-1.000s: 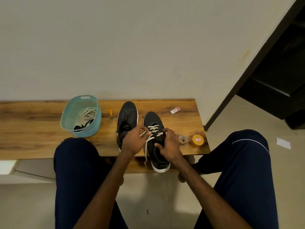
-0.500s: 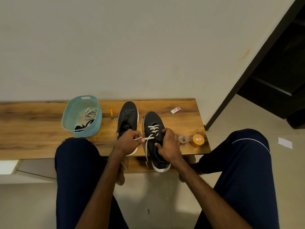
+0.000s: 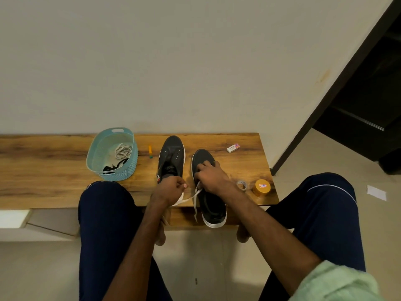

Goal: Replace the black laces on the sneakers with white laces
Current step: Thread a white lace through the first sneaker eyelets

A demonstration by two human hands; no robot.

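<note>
Person seated, knees either side of a low wooden bench point(image 3: 54, 170), working at its near edge. Left hand point(image 3: 170, 189) is closed in a fist around one end of the white lace point(image 3: 188, 198), drawing it sideways and toward the body, probably to take up slack. Right hand point(image 3: 211, 175) is pressed down over the eyelet area of the right sneaker point(image 3: 211, 208), fingers curled; it covers the lacing, so I cannot tell whether it pinches the lace or just pins the shoe so it won't slide under the pull. The lace's other end hangs loose over the bench edge. This shoe's heel overhangs the edge, likely for easy reach. Left sneaker point(image 3: 172, 153) sits just beside it, eyelets bare, no lace in, so likely next. Just right of the hand: small tape roll point(image 3: 242, 184) and round yellow tin point(image 3: 262, 187). Further back, teal basket point(image 3: 130, 164) holds a bundled white lace point(image 3: 122, 151) and the removed black laces point(image 3: 114, 167), parked within reach. Orange marker point(image 3: 150, 151) between basket and shoe; eraser point(image 3: 233, 148) near the wall.
</note>
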